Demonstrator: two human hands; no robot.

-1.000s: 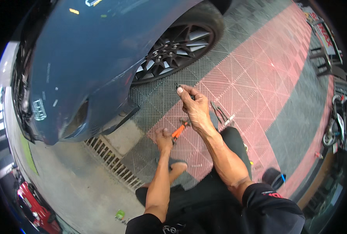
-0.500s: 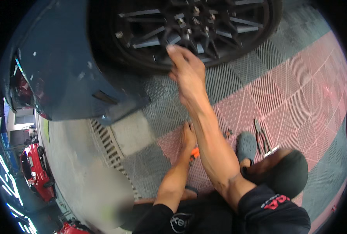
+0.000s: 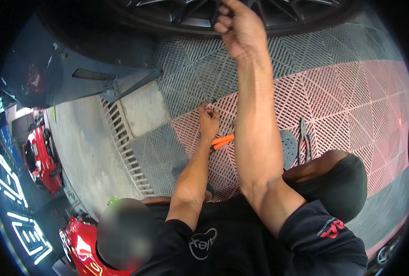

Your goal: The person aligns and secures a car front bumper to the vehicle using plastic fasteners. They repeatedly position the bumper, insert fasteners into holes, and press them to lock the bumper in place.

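My right hand (image 3: 245, 31) reaches up to the lower part of a dark multi-spoke car wheel (image 3: 195, 14). Its fingers are curled, the foremost ones over the rim; whatever they may hold is hidden. Lower down, my left hand (image 3: 209, 122) is just above the floor tiles, fingers bent together. I cannot make out whether a small thing is in them. Beside my left wrist lies a tool with orange handles (image 3: 223, 141), partly hidden by my arm. Pliers with dark and red handles (image 3: 303, 140) lie on the tiles to the right.
A dark blue-grey car body (image 3: 82, 69) borders the wheel on the left. Ribbed grey and pink floor tiles (image 3: 333, 94) spread below it, beside a drain grate (image 3: 122, 133). A grey clog (image 3: 288, 148) is by the pliers. Red vehicles (image 3: 41, 158) stand at the far left.
The view has shifted, so the wheel sits higher in the picture. My right hand is still at the wheel, lower on the rim. My left hand's bent fingers and the orange handles show more.
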